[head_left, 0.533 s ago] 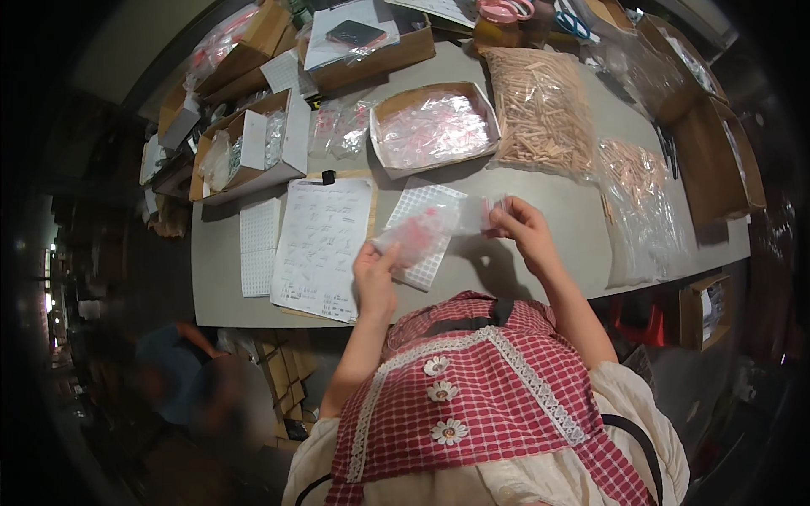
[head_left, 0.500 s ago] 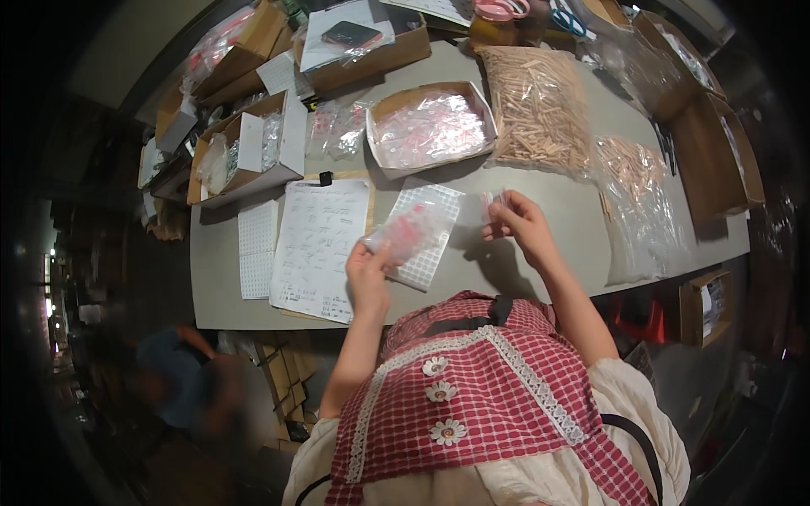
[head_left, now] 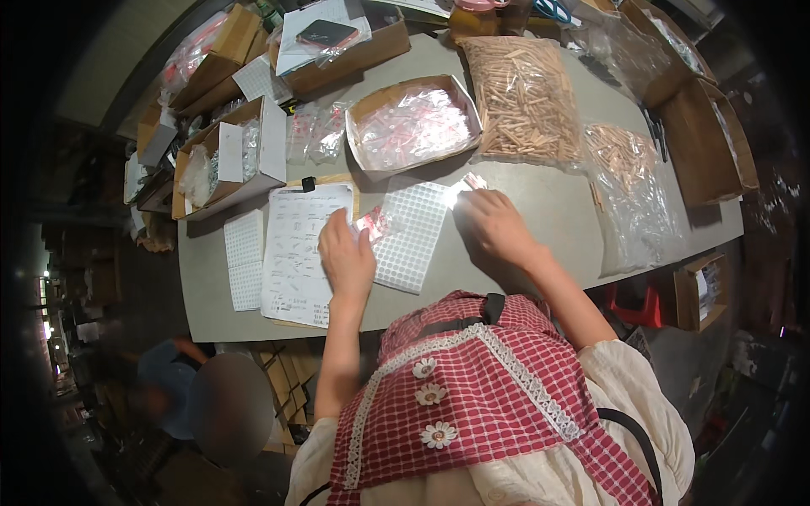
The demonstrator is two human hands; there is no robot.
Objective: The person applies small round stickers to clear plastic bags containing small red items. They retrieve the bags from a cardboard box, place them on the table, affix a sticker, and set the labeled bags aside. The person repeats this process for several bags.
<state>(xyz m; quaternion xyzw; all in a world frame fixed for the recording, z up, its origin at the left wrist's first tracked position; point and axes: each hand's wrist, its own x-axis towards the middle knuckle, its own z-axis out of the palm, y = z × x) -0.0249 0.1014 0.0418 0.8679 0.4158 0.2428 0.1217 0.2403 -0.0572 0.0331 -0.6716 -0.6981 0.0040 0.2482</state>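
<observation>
My left hand (head_left: pixel 344 263) is over the right edge of the written sheet (head_left: pixel 305 244), its fingers closed on small clear plastic bags with red print (head_left: pixel 372 223). Most of the bags are hidden behind the hand. My right hand (head_left: pixel 499 226) is low over the table, fingers bent around a small clear bag (head_left: pixel 474 181) that glints at the fingertips. Its thumb is hidden. Between the hands lies a sheet of round white stickers (head_left: pixel 411 240). Behind them, a shallow carton (head_left: pixel 359 152) holds many clear bags with red marks.
A large bag of wooden dowels (head_left: pixel 525 101) stands at the back, with a part-filled bag (head_left: pixel 633 194) to its right. Cartons line both sides, including an open box (head_left: pixel 274 152). A phone (head_left: pixel 327 34) lies on papers at the back left. Another person (head_left: pixel 173 379) is at lower left.
My left hand has moved left and slightly up with the bags, uncovering the sticker sheet. My right hand has shifted left and lower toward the table. The whole view has shifted slightly.
</observation>
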